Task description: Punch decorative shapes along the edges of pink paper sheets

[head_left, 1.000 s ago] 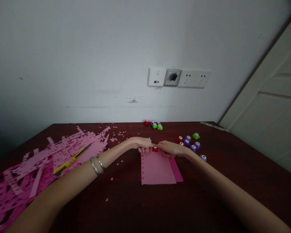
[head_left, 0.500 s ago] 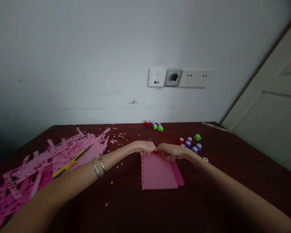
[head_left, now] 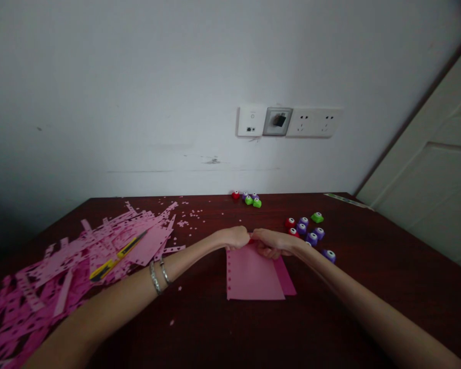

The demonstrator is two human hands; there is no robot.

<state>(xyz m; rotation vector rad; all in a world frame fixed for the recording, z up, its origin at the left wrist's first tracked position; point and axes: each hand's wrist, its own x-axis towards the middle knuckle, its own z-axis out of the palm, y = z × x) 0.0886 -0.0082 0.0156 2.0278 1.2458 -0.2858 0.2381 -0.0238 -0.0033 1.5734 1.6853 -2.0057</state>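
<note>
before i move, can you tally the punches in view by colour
Red punches: 4, counting the one between the left hand and right hand
Purple punches: 7
Green punches: 3
Half-hidden punch, colour unclear: 1
Total in view: 15

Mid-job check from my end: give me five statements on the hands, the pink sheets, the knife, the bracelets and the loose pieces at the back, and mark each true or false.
1. The left hand and right hand are both at the far end of the pale pink sheet. True.
2. The darker pink sheet sticks out on the pale one's left. False: it shows on the right.
3. The yellow knife lies on the pink scraps. True.
4. The bracelets are on the right arm. False: they are on the left arm.
5. The back cluster is all one colour. False: it mixes red, purple and green.
</note>
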